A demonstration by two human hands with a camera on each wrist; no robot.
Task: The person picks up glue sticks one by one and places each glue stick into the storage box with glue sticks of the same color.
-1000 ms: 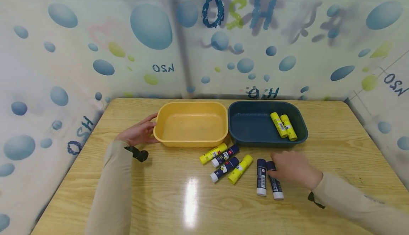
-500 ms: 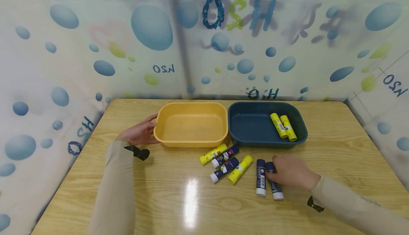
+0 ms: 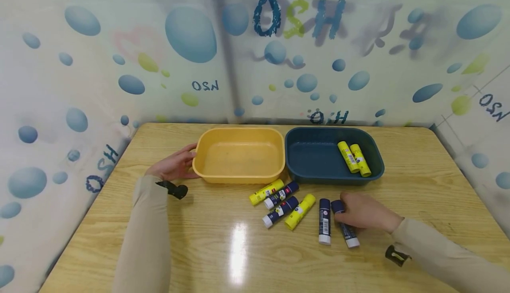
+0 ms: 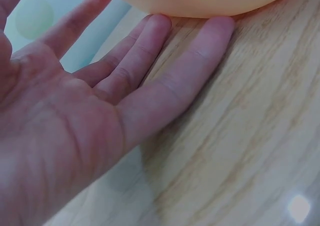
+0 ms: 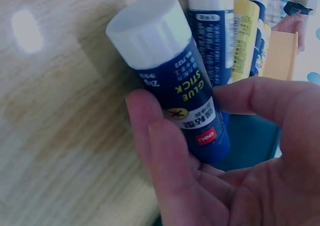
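My right hand (image 3: 364,212) pinches a dark blue glue stick (image 5: 182,94) with a white end, thumb on one side and fingers on the other. A second blue glue stick (image 3: 324,222) lies just left of it on the table. My left hand (image 3: 173,163) rests with extended fingers against the left side of the yellow bin (image 3: 239,179); in the left wrist view its fingertips (image 4: 217,29) meet the bin's lower edge. Two yellow glue sticks (image 3: 353,158) lie inside the navy bin (image 3: 334,180), which stands beside the yellow one.
In front of the bins, several glue sticks lie slanted on the wooden table (image 3: 199,248), among them a yellow one (image 3: 300,212) and a blue one (image 3: 280,212). A patterned wall covering (image 3: 255,63) rises behind the table's back edge.
My right hand has closed on the rightmost blue glue stick, and the stick's white end has swung slightly right. My left hand stays at the yellow bin.
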